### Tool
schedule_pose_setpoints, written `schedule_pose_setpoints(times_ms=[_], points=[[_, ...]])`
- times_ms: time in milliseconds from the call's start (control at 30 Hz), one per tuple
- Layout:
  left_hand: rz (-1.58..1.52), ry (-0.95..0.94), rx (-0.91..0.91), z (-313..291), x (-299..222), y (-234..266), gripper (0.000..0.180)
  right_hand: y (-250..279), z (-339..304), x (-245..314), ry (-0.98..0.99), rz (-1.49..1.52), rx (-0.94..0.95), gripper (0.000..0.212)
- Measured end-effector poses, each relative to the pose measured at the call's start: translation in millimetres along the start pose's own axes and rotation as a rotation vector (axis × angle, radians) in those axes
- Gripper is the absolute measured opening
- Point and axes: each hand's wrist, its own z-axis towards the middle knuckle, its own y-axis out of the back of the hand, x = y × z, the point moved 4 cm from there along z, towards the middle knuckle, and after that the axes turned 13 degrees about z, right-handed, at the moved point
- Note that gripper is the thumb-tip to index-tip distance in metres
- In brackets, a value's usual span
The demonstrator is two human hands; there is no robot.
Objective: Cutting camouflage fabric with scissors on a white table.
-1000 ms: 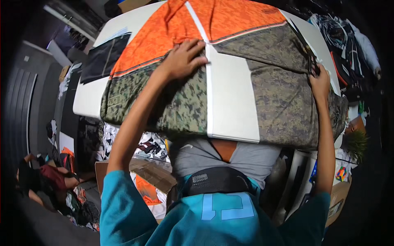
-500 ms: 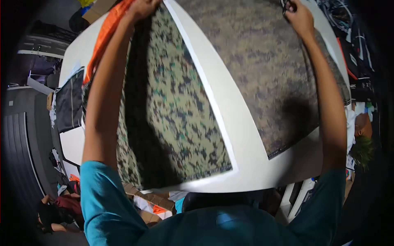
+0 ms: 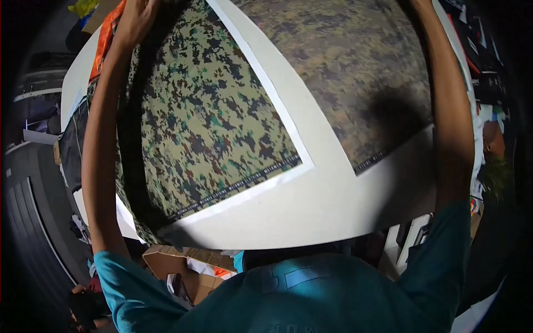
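Note:
A green digital-camouflage fabric piece [image 3: 216,116] with a dark printed edge lies on a white tabletop [image 3: 266,216]. White backing or paper [image 3: 261,86] shows along its right and lower edges. At the upper left, my left hand [image 3: 136,22] has its bent fingers on this fabric's far left part; their tips are cut off by the picture's edge. A browner camouflage piece [image 3: 344,83] lies to the right, partly in shadow. My right hand [image 3: 420,3] is at its far right corner, almost wholly outside the picture, so its fingers are hidden.
Orange fabric [image 3: 104,41] hangs at the table's left, above dark cloth [image 3: 73,144]. Below the near edge stands an open cardboard box [image 3: 166,263]. Dark bundled items [image 3: 483,55] lie beyond the right edge. A person [image 3: 89,305] is at the lower left.
My left hand has moved left, and the green fabric has shifted away from me and spread flatter. My right hand, earlier holding a small dark object, has slid mostly out of the top.

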Motion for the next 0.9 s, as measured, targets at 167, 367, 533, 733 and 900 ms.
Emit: schedule_pose_setpoints(times_ms=[167, 367, 533, 733, 900], points=[[-0.135, -0.199, 0.149, -71.9, -143.9, 37.0, 0.045, 48.1, 11.9, -3.2, -0.383, 0.541, 0.145, 0.043], [-0.278, -0.319, 0.422, -78.2, -245.5, 39.5, 0.051, 67.1, -70.0, -3.2, -0.550, 1.006, 0.000, 0.039], [-0.197, -0.592, 0.267, -54.8, -303.0, 19.4, 0.055, 117.5, -86.2, 37.2, -0.411, 0.935, -0.059, 0.030], [0.023, -0.045, -0.076, 4.8, -118.1, -24.4, 0.055, 156.0, -83.9, 8.6, -0.463, 0.649, -0.102, 0.041], [0.534, 0.601, -0.057, -33.9, 118.4, 29.5, 0.068, 144.8, -87.1, 40.6, -0.470, 0.434, -0.084, 0.041]])
